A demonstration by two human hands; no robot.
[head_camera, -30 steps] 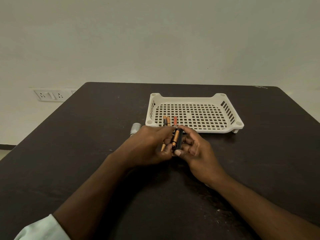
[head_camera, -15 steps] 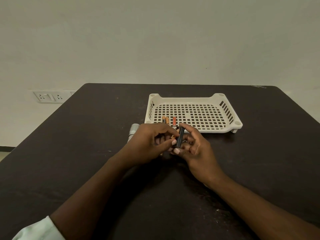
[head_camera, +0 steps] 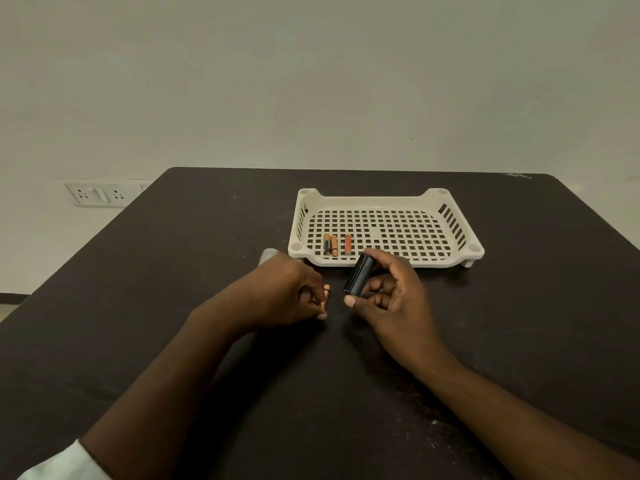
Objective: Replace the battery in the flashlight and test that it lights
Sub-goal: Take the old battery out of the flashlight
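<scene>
**Flashlight parts and batteries, dark table**

Right hand (head_camera: 391, 299): gripped a black battery holder (head_camera: 359, 274) between thumb and fingers, tilted, raised just in front of the tray.

Left hand (head_camera: 287, 292): fingers curled, pinching a copper-coloured battery (head_camera: 325, 296), apart from the holder.

White perforated tray (head_camera: 450, 199): held three batteries near its front left corner, two (head_camera: 330, 244) lying side by side, one orange (head_camera: 348, 244) just beside them.

Silver flashlight body (head_camera: 268, 255): lay on the table (head_camera: 173, 271) behind the left hand, mostly hidden.

Wall socket (head_camera: 93, 195): beyond the table's left edge.
</scene>
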